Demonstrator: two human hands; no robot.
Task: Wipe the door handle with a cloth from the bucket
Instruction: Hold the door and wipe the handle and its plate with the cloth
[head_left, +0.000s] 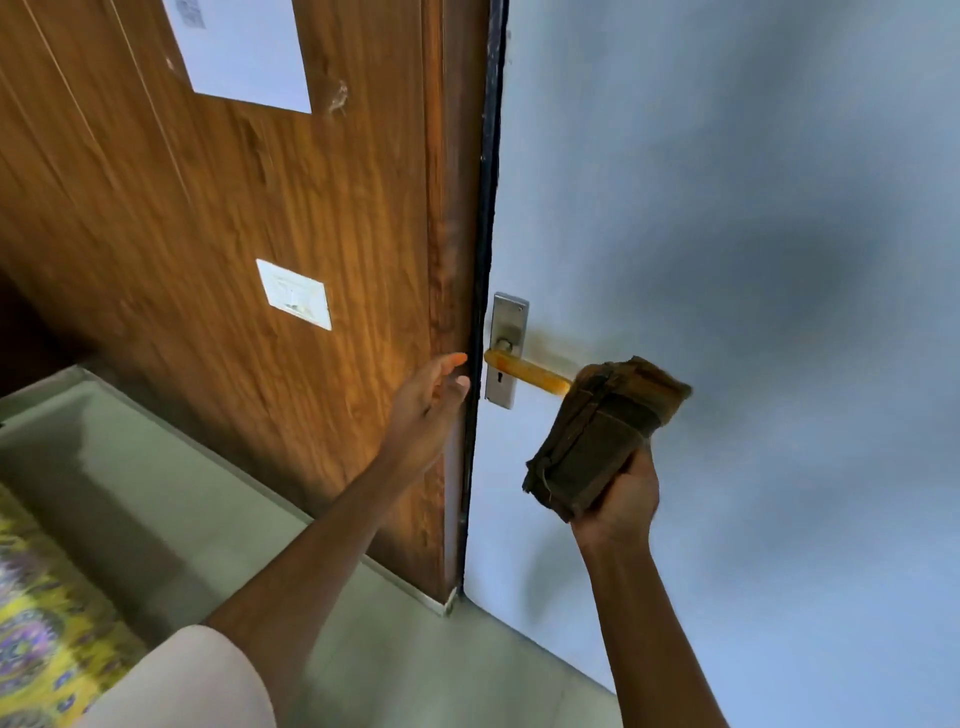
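A folded brown cloth was gripped from below in the right hand, its upper end touching the free tip of the orange door handle. The handle stood out level from a steel backplate close to the latch edge of the pale blue door. The left hand was held open and grasping nothing, its fingertips at the door's edge beside the wooden panel; whether they touched it could not be told. No bucket was in view.

The wiping stroke appeared barely begun. It would be done best if the cloth were wrapped around the lever, not merely pressed on top, and drawn from tip to backplate, with the underside covered too. Pressure should be kept light, since the lever might be pushed down. The door could be steadied at its edge by the free hand.
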